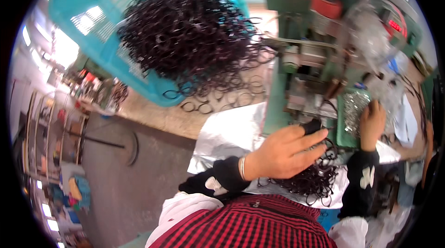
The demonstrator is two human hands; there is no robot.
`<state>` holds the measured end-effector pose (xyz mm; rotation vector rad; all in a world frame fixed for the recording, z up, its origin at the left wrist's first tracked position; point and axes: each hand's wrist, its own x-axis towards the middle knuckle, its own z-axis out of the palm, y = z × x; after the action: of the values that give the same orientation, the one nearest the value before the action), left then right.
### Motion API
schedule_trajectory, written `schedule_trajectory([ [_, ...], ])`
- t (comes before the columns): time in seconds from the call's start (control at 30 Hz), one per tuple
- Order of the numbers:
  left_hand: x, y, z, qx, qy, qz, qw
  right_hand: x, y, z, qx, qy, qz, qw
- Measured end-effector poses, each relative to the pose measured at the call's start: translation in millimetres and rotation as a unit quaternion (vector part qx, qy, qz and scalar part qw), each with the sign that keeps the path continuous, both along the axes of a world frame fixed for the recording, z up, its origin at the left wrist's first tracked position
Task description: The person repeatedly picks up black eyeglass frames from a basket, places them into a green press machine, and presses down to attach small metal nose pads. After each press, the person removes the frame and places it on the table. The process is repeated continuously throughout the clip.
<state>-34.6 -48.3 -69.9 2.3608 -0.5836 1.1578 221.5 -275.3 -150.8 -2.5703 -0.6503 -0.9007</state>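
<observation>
My left hand (pixel 282 154) reaches to the right in front of a green bench machine (pixel 306 95). Its fingers are stretched and somewhat apart, a black cover sits on one fingertip, and I see nothing held. Below it lies a tangled pile of dark rings (pixel 315 178) on silvery sheeting (pixel 229 132). My right hand (pixel 373 126) is at the right edge of a green tray (pixel 347 140) filled with small shiny metal parts (pixel 355 109). The fingers of that hand are bent together; anything between their tips is too small to make out.
A large turquoise basket (pixel 109 74) lies tipped at the back left, heaped with dark rings (pixel 185 30). Loose rings (pixel 218 99) have spilled onto the wooden tabletop (pixel 160 113). Clear plastic bags (pixel 371 39) and white paper (pixel 405 120) are at the right. Shelving (pixel 41 132) stands far left.
</observation>
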Motion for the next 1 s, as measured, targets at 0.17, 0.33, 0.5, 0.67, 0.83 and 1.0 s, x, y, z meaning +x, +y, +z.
schedule_trajectory([
  [0.17,-82.7,32.0,-4.6,0.034,0.013,0.360,0.932,-38.0,9.0,4.8,0.034,0.040,0.085,0.995],
  [0.33,-119.5,137.9,20.5,-0.150,0.064,0.451,0.877,-42.6,15.0,14.2,0.210,0.149,0.120,0.959],
  [0.5,-143.2,215.3,-86.3,-0.143,0.366,0.441,0.806,-41.1,29.9,19.3,0.320,0.242,0.165,0.901],
  [0.67,-138.1,189.5,-116.9,-0.110,0.245,0.507,0.819,-59.8,3.4,18.4,0.268,0.177,0.112,0.940],
  [0.83,-112.7,161.1,-70.4,-0.391,0.111,0.312,0.858,-84.9,-26.6,28.9,0.276,0.171,0.109,0.940],
  [1.0,-49.6,128.9,-37.5,-0.423,0.115,0.190,0.878,-94.5,38.8,92.4,0.332,0.242,0.288,0.865],
])
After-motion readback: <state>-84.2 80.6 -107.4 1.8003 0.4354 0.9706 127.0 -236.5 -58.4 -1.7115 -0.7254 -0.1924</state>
